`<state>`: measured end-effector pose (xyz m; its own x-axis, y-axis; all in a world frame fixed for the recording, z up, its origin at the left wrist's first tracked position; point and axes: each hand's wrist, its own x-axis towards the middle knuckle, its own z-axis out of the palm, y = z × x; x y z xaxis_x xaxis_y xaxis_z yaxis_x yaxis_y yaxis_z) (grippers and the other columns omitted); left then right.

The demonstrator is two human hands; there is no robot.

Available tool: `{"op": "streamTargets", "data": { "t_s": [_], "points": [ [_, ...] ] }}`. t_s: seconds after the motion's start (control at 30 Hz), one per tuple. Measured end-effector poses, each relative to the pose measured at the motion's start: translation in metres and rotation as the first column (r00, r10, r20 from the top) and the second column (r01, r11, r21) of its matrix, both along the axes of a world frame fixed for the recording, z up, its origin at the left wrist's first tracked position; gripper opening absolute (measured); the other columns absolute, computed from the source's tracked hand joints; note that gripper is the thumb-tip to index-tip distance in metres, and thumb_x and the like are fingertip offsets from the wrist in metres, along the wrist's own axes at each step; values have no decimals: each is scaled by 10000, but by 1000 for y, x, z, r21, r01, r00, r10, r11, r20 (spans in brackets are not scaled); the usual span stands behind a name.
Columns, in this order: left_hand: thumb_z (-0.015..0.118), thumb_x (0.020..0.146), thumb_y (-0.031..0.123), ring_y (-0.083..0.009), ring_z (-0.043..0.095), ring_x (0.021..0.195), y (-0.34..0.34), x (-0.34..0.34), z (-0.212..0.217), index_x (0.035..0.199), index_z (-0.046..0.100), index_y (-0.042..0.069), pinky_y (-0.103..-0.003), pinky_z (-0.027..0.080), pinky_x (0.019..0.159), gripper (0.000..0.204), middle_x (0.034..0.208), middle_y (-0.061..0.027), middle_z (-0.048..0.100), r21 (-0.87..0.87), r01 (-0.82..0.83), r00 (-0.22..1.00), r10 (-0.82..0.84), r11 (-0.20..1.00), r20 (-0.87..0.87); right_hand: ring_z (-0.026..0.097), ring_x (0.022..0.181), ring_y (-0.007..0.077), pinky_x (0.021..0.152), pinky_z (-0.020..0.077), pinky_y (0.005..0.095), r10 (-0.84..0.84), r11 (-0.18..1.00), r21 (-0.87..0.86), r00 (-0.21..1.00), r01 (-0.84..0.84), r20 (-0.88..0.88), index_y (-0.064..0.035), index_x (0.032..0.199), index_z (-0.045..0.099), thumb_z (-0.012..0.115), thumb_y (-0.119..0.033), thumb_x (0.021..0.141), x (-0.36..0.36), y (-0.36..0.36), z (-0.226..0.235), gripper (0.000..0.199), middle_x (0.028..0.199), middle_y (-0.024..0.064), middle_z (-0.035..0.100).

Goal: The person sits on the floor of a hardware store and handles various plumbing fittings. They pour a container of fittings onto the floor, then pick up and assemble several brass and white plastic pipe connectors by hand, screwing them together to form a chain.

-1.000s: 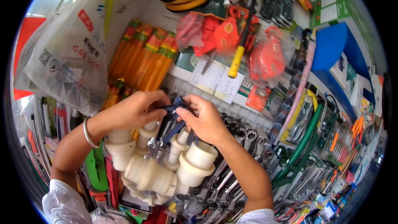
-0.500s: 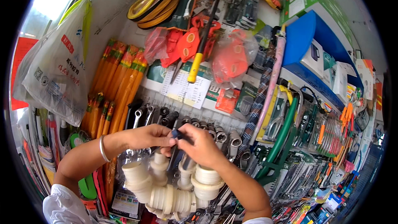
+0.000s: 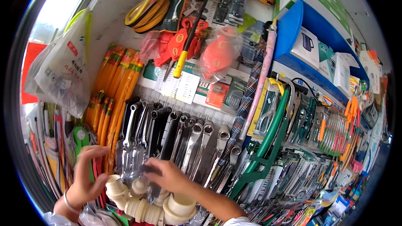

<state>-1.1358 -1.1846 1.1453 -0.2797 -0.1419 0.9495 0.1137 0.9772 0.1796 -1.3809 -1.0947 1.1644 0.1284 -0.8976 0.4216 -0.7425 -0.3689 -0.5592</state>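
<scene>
At seven o'clock from the right hand, which is pinching a dark strip, pipe fittings are lying ten-to-four; the left hand is hanging open, apart.

One wide head-worn fisheye view, close above the hands, facing downward and forward onto hanging wrenches.

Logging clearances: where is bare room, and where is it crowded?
Bare white wall shows between the white plastic bag and stacked yellow round items. Crowded: around the right hand, with silver metal wrenches and cream plastic pipe fittings.
</scene>
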Motion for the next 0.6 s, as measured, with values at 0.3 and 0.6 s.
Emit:
{"op": "streamTargets", "data": {
  "t_s": [0.3, 0.6],
  "points": [
    [646, 807, 112, -232, 506, 991, 99, 160, -139, 1148, 470, -19, -368, 401, 912, 405, 1079, -132, 550, 527, -643, 532, 819, 555, -213, 520, 686, 52, 608, 418, 220, 280, 878, 249, 860, -409, 427, -18, 979, 570, 642, -125, 869, 31, 30, -129, 169, 765, -12, 567],
    [677, 788, 98, -156, 492, 949, 243, 281, -154, 1140, 496, -22, -314, 418, 891, 414, 1054, -101, 564, 593, -744, 305, 946, 307, -108, 530, 590, 105, 470, 431, 244, 344, 774, 291, 759, -563, 553, -28, 946, 587, 609, -95, 881, 69, 60, -259, 96, 781, 31, 586]
  ]
}}
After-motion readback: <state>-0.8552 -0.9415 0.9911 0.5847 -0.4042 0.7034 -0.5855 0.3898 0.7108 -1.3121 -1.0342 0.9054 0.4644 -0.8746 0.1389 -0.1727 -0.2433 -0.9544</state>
